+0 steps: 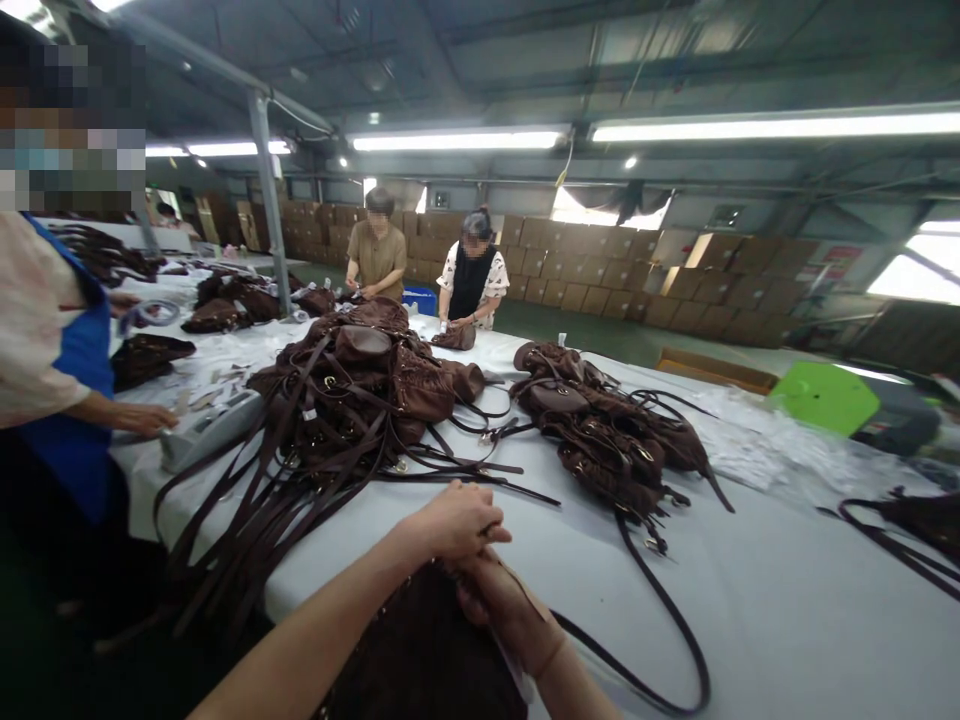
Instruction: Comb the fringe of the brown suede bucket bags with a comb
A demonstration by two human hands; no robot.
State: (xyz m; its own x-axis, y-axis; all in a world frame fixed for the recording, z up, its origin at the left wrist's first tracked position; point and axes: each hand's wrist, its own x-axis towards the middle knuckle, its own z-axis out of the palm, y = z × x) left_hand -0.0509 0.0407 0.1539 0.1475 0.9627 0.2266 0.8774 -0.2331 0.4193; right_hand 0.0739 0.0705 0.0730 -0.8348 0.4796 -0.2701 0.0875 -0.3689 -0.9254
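Observation:
A dark brown handbag [431,655] with small metal studs hangs close in front of me at the table edge. My left hand [459,520] is closed above the top of the bag, its fingers curled; what they pinch is hidden. My right hand [491,590] crosses just beneath it, fingers wrapped at the bag's upper edge and partly out of sight. Something whitish, perhaps a tag or plastic, shows below the right wrist. A long brown strap [694,640] loops over the white table [780,610] to my right.
A big heap of brown bags [360,390] with trailing straps lies ahead left, a smaller pile [600,420] ahead right. Clear plastic bags [780,440] and a green panel [825,398] are farther right. A co-worker in a blue apron [71,390] stands left; two people work across the table.

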